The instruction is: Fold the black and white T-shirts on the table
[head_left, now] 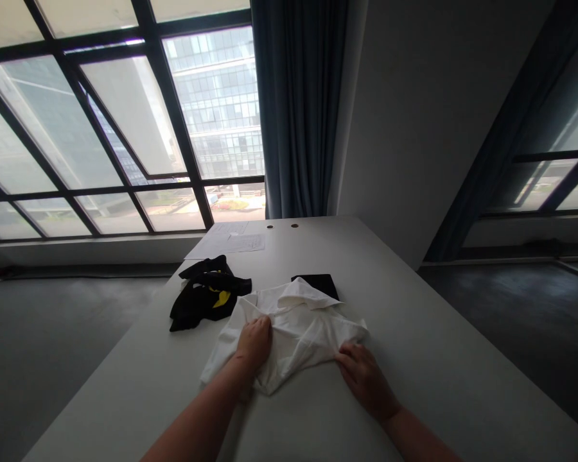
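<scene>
A crumpled white shirt (301, 333) lies spread over the table in front of me, its cloth wrinkled and partly folded over. My left hand (256, 339) is closed on the cloth at the shirt's left part, with the fingertips hidden from me. At the lower right edge, my right hand (363, 375) pinches the fabric between thumb and fingers. Just behind the shirt, partly covered by it, is a flat black item (322, 284) that looks like folded cloth. A rumpled black garment (200, 301) with a yellow patch rests to the left.
The long white table (395, 321) stretches away toward a blue curtain (301, 115). Printed papers (236, 244) lie at its far left, near two round holes in the tabletop. Large windows (216, 109) stand beyond, and a grey wall (414, 128) rises on the right.
</scene>
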`<action>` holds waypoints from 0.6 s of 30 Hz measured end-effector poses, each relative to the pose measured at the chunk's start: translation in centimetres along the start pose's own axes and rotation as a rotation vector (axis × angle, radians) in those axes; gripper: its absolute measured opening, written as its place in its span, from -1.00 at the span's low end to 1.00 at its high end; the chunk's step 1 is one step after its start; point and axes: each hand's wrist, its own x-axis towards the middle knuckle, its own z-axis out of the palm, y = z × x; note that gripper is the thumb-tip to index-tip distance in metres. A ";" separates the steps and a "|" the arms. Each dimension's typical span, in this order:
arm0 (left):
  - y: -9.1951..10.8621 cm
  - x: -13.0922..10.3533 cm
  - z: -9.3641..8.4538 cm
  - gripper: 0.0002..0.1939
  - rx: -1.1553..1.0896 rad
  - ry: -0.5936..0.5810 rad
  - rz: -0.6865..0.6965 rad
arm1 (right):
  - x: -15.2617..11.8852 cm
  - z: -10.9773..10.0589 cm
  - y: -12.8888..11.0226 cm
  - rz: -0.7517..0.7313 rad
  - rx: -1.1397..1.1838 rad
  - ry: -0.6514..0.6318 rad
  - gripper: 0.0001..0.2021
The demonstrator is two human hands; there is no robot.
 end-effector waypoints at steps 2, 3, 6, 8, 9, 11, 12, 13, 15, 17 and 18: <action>-0.5 0.8 -1.9 -0.75 0.023 0.036 -0.005 | 0.0 -0.1 -0.1 0.017 0.007 0.019 -0.78; -0.7 1.3 -3.1 -0.75 0.033 0.054 -0.003 | -0.1 -0.2 -0.2 0.032 0.014 0.037 -0.76; -1.7 3.5 -8.3 -0.73 0.072 0.137 -0.005 | -0.1 -0.5 -0.1 0.081 0.032 0.123 -0.76; -2.3 5.3 -12.5 -0.71 0.129 0.238 -0.035 | -0.1 -0.6 0.0 0.105 0.039 0.153 -0.77; -2.6 6.3 -14.8 -0.71 0.142 0.273 -0.076 | 0.0 -0.6 0.1 0.109 0.043 0.155 -0.77; -3.4 8.3 -19.5 -0.69 0.139 0.341 -0.193 | 0.1 -0.7 0.1 0.108 0.050 0.144 -0.77; -3.9 9.4 -21.8 -0.68 0.124 0.376 -0.232 | 0.1 -0.7 0.1 0.105 0.051 0.137 -0.77; -4.5 10.4 -24.1 -0.68 0.099 0.424 -0.253 | 0.2 -0.7 0.0 0.104 0.053 0.130 -0.76; -6.2 12.3 -28.3 -0.65 0.064 0.508 -0.287 | 0.2 -0.6 0.0 0.115 0.054 0.117 -0.76; -8.4 14.0 -31.7 -0.63 0.056 0.561 -0.324 | 0.1 -0.5 0.1 0.138 0.056 0.111 -0.75; -9.7 14.7 -32.8 -0.62 0.042 0.606 -0.343 | 0.0 -0.4 0.2 0.151 0.057 0.111 -0.76</action>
